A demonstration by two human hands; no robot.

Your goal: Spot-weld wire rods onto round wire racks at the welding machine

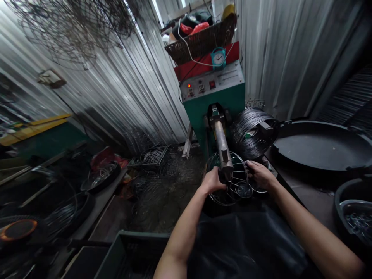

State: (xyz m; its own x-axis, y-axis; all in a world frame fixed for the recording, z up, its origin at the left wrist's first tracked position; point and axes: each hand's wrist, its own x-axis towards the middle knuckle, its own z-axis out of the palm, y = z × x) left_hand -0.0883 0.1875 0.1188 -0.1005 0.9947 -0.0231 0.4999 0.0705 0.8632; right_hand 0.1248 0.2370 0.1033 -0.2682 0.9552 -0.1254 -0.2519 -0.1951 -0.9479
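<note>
A round wire basket (240, 167) of thin metal rods sits around the end of a metal machine arm (223, 145), in front of my lap. My left hand (214, 181) is closed on the basket's left side, its thumb close under the arm's tip. At the basket's right edge is my right hand (261, 174), with fingers curled together; what they pinch is hidden. A small wire ring with a mesh-like centre (244, 190) shows at the near side of the basket. The arm comes out of a green machine (215, 93) with a lit orange lamp.
A coil of wire (254, 130) stands right of the machine, beside a large black pan (322, 145). At far right a bowl (359, 219) holds small metal pieces. A green crate (128, 248) is at lower left. Wire parts (154, 155) lie beyond it.
</note>
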